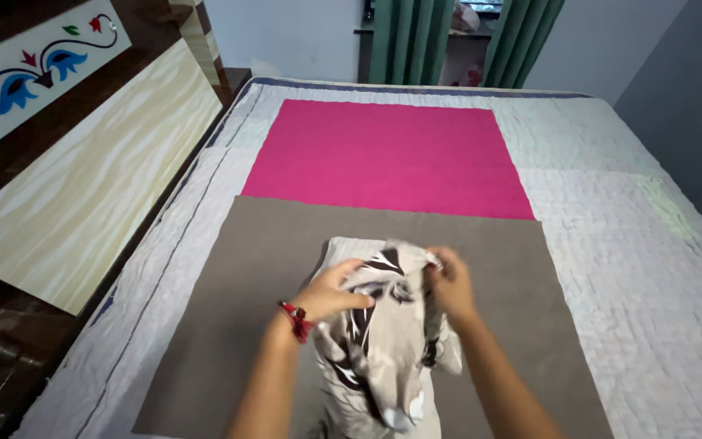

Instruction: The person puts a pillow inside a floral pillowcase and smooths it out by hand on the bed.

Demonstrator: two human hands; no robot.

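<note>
Head camera view is directed down onto a bed (652, 268) that is covered with a pale quilted bedspread. On the bedspread a grey-brown cloth (229, 325) is laid flat near the foot edge, and a bright pink cloth (387, 154) is laid flat beyond it, toward the far edge; the two cloths are touching along one straight line. In the middle of the grey-brown cloth, close to its near edge, a crumpled beige garment with a dark brown and white pattern (379, 358) is held up in folds. The left hand (331, 294) is closed on the left upper part of the garment, with the fingers curled over the fabric and the thumb pressed on it. A red thread band (296, 319) is worn on the left wrist. The right hand (450, 284) is closed on the right upper part of the garment, and a small bunch of fabric is pinched between its fingertips. The two hands are near each other, with the fabric between them. Along the left edge of the bed a wooden headboard with a painted blue flower panel (26, 73) is seen. Behind the far edge green curtains (416, 41) are hung.
</note>
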